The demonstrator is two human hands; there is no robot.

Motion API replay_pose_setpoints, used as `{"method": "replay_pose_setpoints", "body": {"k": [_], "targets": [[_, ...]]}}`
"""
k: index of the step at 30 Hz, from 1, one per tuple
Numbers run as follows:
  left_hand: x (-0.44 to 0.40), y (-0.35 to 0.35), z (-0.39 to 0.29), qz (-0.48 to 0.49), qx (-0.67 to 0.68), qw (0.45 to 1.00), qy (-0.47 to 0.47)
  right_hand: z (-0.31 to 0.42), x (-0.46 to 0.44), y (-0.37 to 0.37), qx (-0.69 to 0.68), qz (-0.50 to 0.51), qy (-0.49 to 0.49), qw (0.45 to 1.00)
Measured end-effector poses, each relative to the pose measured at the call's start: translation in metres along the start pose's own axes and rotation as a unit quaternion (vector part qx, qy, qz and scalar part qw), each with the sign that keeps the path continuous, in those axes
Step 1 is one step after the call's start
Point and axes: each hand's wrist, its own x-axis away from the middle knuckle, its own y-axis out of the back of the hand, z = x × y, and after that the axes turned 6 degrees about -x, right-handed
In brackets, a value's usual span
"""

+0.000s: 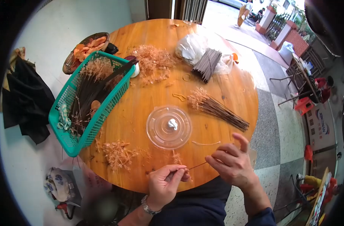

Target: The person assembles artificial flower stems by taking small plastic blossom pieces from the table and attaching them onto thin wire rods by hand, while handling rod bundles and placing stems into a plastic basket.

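Near the table's front edge, my left hand (166, 182) pinches one end of a thin brown stem (197, 165), with a bit of orange sprig by the fingertips. My right hand (232, 164) holds the stem's other end between thumb and forefinger, the remaining fingers raised. Just beyond my hands, a clear plastic lid (157, 130) carries a small white lump of paste (172, 124). A loose orange sprig (177, 157) lies close to my left hand. To the left is a heap of orange dried sprigs (117, 154). A finished-looking bundle of orange-tipped stems (217, 109) rests beyond my right hand.
A green plastic basket (104, 126) full of stems stands on the left, overhanging the table edge. Behind it sits a bowl of orange petals (91, 49). Farther back are another orange heap (153, 62), a bundle of bare sticks (208, 64) and a white plastic bag (191, 47).
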Motion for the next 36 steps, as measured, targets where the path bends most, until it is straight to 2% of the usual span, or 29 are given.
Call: {"method": "replay_pose_setpoints", "body": {"k": [4,7,8,10,13,19,23,27,31,33,36], "targets": [[-0.004,-0.001,0.006,-0.039,0.048,0.996,-0.067,-0.006,0.012,-0.002,-0.092,-0.001,-0.016,0.996],[-0.004,0.005,0.008,-0.053,0.045,0.993,-0.094,-0.021,0.014,-0.006,-0.088,-0.120,-0.108,0.983],[-0.003,0.005,0.010,-0.055,0.044,0.993,-0.095,-0.029,0.014,-0.011,-0.106,-0.160,-0.198,0.961],[-0.001,0.004,0.014,-0.054,0.040,0.993,-0.099,-0.058,0.000,-0.016,-0.132,-0.225,-0.273,0.926],[-0.001,0.006,0.009,-0.019,-0.025,0.994,-0.101,-0.097,-0.019,-0.030,-0.120,-0.223,-0.324,0.912],[0.003,0.005,0.010,-0.011,-0.030,0.997,-0.072,-0.129,-0.039,-0.065,-0.101,-0.186,-0.310,0.927],[0.001,0.008,0.002,0.012,-0.059,0.996,-0.066,-0.123,-0.053,-0.059,-0.055,-0.205,-0.296,0.931],[-0.001,0.008,0.011,-0.003,-0.060,0.993,-0.103,-0.070,-0.144,-0.032,-0.188,-0.206,-0.251,0.927],[-0.002,0.012,-0.005,0.016,-0.094,0.991,-0.090,-0.020,-0.257,-0.035,-0.205,-0.141,-0.086,0.965],[-0.003,0.010,-0.008,0.018,-0.125,0.989,-0.082,-0.006,-0.306,-0.052,-0.134,-0.105,-0.030,0.985],[-0.002,0.008,0.002,0.002,-0.112,0.986,-0.122,-0.004,-0.351,-0.089,-0.012,-0.047,-0.011,0.999]]}}
